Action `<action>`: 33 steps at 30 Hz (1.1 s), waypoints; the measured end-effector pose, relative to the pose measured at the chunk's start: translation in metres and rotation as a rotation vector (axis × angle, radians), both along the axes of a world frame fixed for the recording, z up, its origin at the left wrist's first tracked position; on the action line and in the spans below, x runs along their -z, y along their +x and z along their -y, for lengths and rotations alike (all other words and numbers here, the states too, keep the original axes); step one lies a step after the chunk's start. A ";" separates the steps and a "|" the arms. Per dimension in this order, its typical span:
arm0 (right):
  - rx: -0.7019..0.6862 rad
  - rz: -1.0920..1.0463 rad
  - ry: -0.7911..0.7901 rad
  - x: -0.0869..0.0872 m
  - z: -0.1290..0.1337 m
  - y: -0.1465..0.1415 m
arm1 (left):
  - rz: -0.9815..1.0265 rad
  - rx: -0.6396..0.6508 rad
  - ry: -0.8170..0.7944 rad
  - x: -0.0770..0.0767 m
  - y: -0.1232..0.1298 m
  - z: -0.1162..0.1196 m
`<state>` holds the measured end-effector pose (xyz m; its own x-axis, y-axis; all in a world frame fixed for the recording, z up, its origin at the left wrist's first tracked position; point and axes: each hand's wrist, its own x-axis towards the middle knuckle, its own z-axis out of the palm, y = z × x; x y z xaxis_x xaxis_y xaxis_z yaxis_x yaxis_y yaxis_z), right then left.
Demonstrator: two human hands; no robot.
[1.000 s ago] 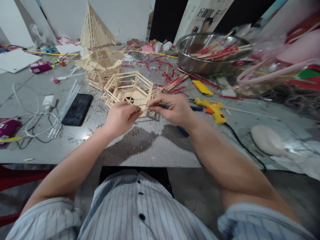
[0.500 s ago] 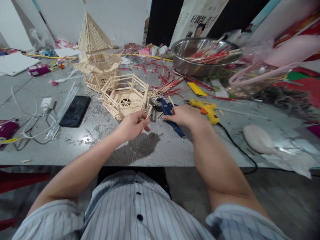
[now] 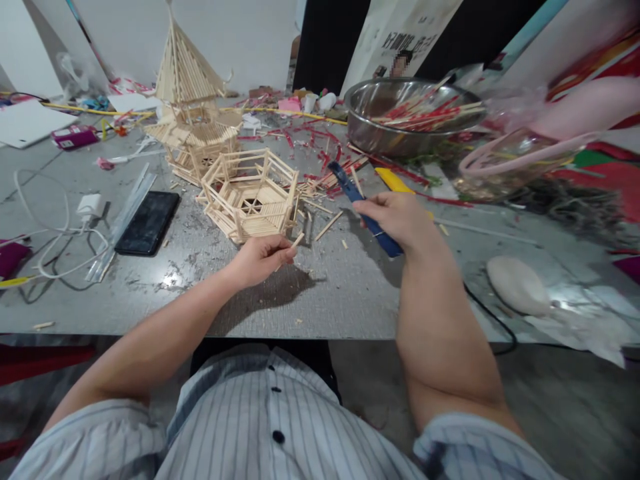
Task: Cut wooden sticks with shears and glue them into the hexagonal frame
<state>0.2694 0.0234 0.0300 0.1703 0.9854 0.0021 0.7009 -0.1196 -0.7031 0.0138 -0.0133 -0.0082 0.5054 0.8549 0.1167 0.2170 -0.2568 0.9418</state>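
Note:
My left hand (image 3: 265,259) pinches a short wooden stick (image 3: 298,240) between thumb and fingers, in front of a six-sided frame of wooden sticks (image 3: 280,212). Off to the right, my right hand (image 3: 393,217) is closed around blue-handled pliers (image 3: 373,227), raised above the table and pointing up and left. A thin stick (image 3: 356,180) shows beside that hand; whether the fingers hold it, I cannot tell. Behind the frame stands a tiered stick tower (image 3: 187,73) with a pointed roof. Loose stick pieces (image 3: 329,227) lie between the frame and my right hand.
A steel basin (image 3: 360,127) with red-and-wood sticks sits at the back right. The phone (image 3: 148,223), a white charger (image 3: 90,208) and cables lie left. A yellow piece (image 3: 393,179) is beyond my right hand, which mostly hides a glue gun. A pale rounded object (image 3: 517,285) lies right.
My right hand has closed on the blue-handled pliers, lifted them off the table and moved right. My left hand has shifted slightly down and left with its stick.

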 end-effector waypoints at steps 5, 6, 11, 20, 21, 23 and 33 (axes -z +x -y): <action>-0.049 -0.627 0.178 -0.006 0.009 0.004 | -0.003 0.008 0.097 0.002 0.000 0.000; -0.057 -0.717 0.188 -0.006 0.009 0.003 | 0.003 0.002 0.122 0.003 0.000 0.000; -0.102 -0.956 0.135 -0.006 0.006 0.002 | 0.049 -0.013 0.255 0.004 -0.001 -0.003; -0.324 -0.891 0.192 0.008 0.008 0.018 | 0.190 -0.181 0.616 0.002 -0.005 -0.004; -0.336 -0.893 0.158 0.011 0.008 0.020 | 0.193 -0.194 0.601 0.001 -0.006 -0.005; -0.355 -0.895 0.076 0.015 0.010 0.020 | 0.205 -0.162 0.498 -0.001 -0.006 -0.005; -0.351 -0.944 0.020 0.005 0.020 -0.009 | 0.247 0.068 -0.114 -0.009 -0.007 0.000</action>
<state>0.2602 0.0033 0.0246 -0.1887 0.9815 0.0331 -0.1504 0.0044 -0.9886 0.0070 -0.0130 0.0012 0.5299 0.8349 0.1489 -0.0373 -0.1525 0.9876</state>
